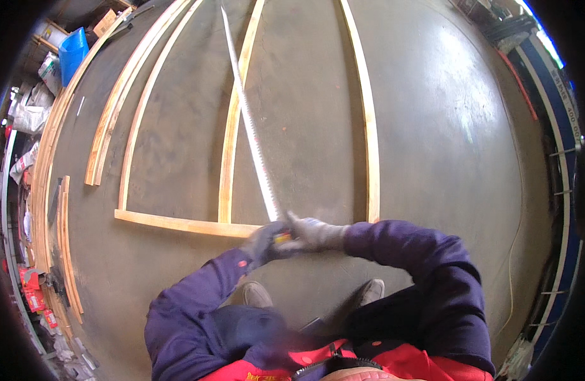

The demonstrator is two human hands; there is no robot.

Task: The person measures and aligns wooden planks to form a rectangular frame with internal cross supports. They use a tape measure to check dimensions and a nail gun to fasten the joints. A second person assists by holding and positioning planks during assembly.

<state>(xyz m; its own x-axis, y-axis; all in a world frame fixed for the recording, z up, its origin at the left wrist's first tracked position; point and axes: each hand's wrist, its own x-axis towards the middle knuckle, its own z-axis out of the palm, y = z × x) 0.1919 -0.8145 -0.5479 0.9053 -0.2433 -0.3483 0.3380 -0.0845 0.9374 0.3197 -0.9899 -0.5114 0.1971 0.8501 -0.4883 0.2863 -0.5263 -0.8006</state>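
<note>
A tape measure [283,238], its case showing a bit of yellow and red, is mostly hidden between my gloved hands. From it the long white blade [253,136] runs away across the floor to the top of the view. My left hand [264,244], in a dark grey glove, is closed around the case. My right hand [314,235], in a lighter grey glove, grips the case from the other side, its thumb by the blade's mouth. Under the blade lies a wooden frame: a crosspiece [184,224] nearest me, with long battens [229,146] reaching away from it.
More loose lumber [111,120] lies left of the frame, with stacked boards [48,165] beyond it. A blue bin [73,56] and assorted bags stand along the left side. At the right, a thin cable [519,190] crosses the concrete floor beside a long blue-and-white panel [562,165].
</note>
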